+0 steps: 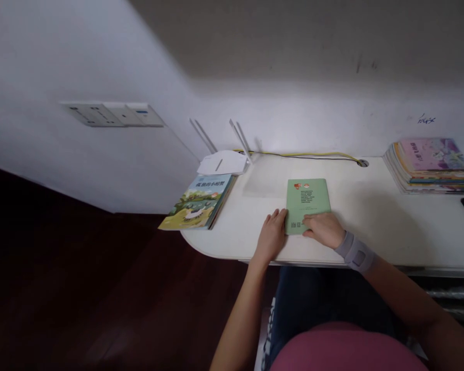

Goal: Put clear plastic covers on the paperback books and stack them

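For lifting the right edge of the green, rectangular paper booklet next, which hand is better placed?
Probably the right hand: it covers the lower right corner of the green booklet, while the left hand is at the left edge.

孤独的小螃蟹 on the left picture book, print on green booklet too small

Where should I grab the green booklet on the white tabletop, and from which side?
Probably the left edge of the green booklet, coming from the left: thumb on top, fingertips worked under. It lies flat and thin on the white tabletop, so a straight edge seems easiest to lift. The left hand is already at that edge; the right hand covers part of the lower right.
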{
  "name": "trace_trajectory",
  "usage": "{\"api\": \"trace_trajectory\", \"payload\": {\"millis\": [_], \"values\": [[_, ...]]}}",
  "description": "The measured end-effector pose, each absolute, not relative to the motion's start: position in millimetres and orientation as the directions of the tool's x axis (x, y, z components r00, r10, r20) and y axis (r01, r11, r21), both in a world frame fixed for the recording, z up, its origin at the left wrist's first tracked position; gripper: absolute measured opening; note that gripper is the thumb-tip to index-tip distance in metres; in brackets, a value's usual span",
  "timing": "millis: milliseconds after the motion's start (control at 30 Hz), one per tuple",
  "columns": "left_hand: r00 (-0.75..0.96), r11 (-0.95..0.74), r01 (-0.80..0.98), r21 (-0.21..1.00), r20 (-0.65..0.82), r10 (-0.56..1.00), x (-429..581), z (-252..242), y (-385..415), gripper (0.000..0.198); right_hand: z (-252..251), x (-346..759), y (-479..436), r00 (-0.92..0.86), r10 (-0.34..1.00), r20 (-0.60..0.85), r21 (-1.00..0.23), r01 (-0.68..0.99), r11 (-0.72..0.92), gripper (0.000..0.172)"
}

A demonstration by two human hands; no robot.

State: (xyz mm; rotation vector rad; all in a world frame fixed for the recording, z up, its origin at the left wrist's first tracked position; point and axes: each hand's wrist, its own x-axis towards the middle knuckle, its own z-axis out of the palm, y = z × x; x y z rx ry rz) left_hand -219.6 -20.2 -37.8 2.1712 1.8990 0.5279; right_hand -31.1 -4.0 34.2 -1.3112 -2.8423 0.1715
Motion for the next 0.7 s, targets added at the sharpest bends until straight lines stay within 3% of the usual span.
{"api": "trace_trajectory", "payload": {"millis": [333,500,600,700], "values": [[0.102,-0.138,0.918,0.372,0.114,0.988,-217,-32,-22,0.057,35,-27,2,-0.641,0.765,-0.063,-0.148,0.764,0.628,0.019],[0.096,-0.146,0.913,0.381,0.147,0.984,-218,-34,-20,0.055,22,-32,-14,-0.594,0.800,0.082,-0.095,0.795,0.600,0.023],[0.105,-0.155,0.914,0.374,0.151,0.983,-219,-36,-19,0.051,10,-18,-21,-0.435,0.867,0.244,-0.270,0.828,0.492,0.021],[0.110,-0.153,0.923,0.353,0.138,0.984,-220,-38,-17,0.050,2,10,-21,-0.152,0.931,0.333,-0.613,0.715,0.336,0.019]]}}
